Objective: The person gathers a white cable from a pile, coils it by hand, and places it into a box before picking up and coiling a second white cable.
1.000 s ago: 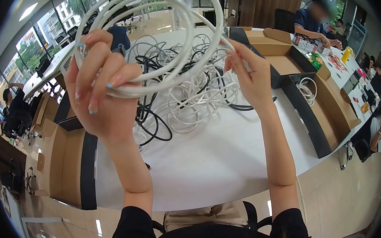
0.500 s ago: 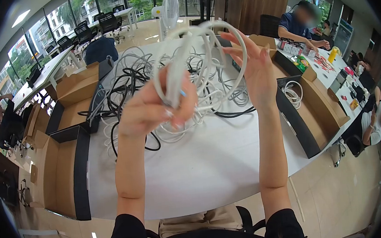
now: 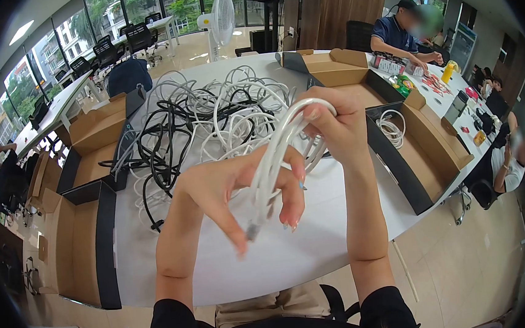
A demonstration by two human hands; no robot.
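Observation:
A looped bundle of white cable (image 3: 272,158) is up in front of me, over the table. My right hand (image 3: 344,123) is closed round the top of its loops, thumb pressed on the strands. Around the lower end my left hand (image 3: 218,183) is open, thumb and fingers spread to either side of the strands. A blurred plug (image 3: 252,230) hangs by the left thumb tip. Beyond both hands lies a tangle of white and grey cables (image 3: 234,120), with black cables (image 3: 159,144) mixed in at its left.
Open cardboard boxes (image 3: 105,238) line the left side of the white table (image 3: 234,271). At the right, another box (image 3: 428,157) contains a coiled white cable (image 3: 391,130). A person (image 3: 397,33) sits at the far right, near snack packets (image 3: 403,85).
The white cable has come lower and nearer to me, its loops drawn together. My right hand has closed on them, while my left hand has lowered and spread its fingers.

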